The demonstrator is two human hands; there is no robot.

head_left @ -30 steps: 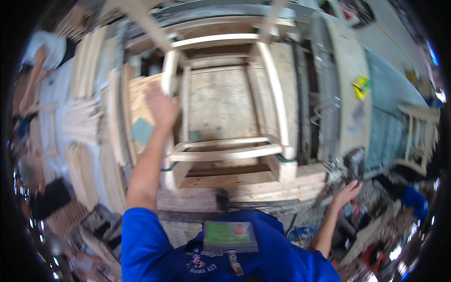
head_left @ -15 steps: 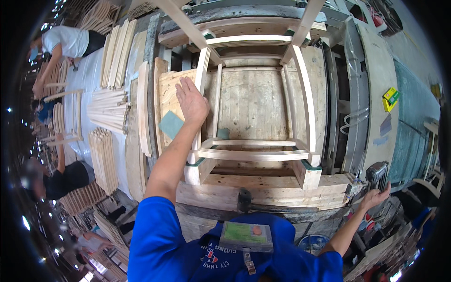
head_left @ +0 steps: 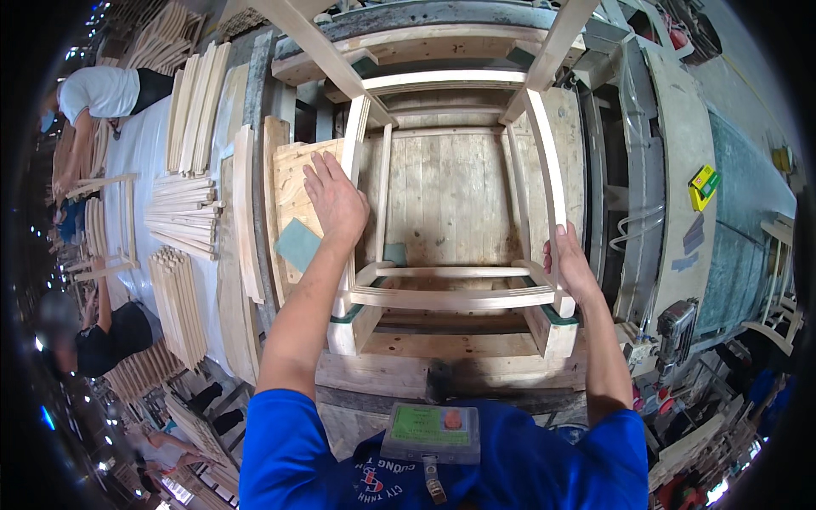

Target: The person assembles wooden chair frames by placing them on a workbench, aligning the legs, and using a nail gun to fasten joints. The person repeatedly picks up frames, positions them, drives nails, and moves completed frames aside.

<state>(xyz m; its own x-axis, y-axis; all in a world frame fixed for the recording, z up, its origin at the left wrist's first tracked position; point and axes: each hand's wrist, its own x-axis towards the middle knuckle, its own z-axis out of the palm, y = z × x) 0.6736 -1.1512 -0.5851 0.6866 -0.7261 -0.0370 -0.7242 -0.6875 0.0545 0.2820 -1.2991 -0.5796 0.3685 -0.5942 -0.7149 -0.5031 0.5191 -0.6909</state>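
Note:
A pale wooden chair frame (head_left: 451, 298) stands in a wooden press bed, its near corners on blocks (head_left: 557, 336) with green pads. My left hand (head_left: 337, 202) is open, fingers stretched out flat, and its palm side lies against the outer side of the left rail (head_left: 354, 140). My right hand (head_left: 574, 268) closes round the right rail (head_left: 548, 161) near the front corner, thumb on the inner side. Just left of my left hand is a plywood piece (head_left: 291, 189) with a grey-green pad (head_left: 298, 245) on it.
Bundles of pale wooden sticks (head_left: 181, 208) lie on the bench to the left, where other people (head_left: 110, 93) work. A metal clamp unit (head_left: 677, 330) sits at the bed's right front corner. Farther right, a yellow and green box (head_left: 703, 188) rests on a board.
My right hand has come from the metal unit at the right to the frame's right rail and taken hold of it. My left hand stays by the left rail.

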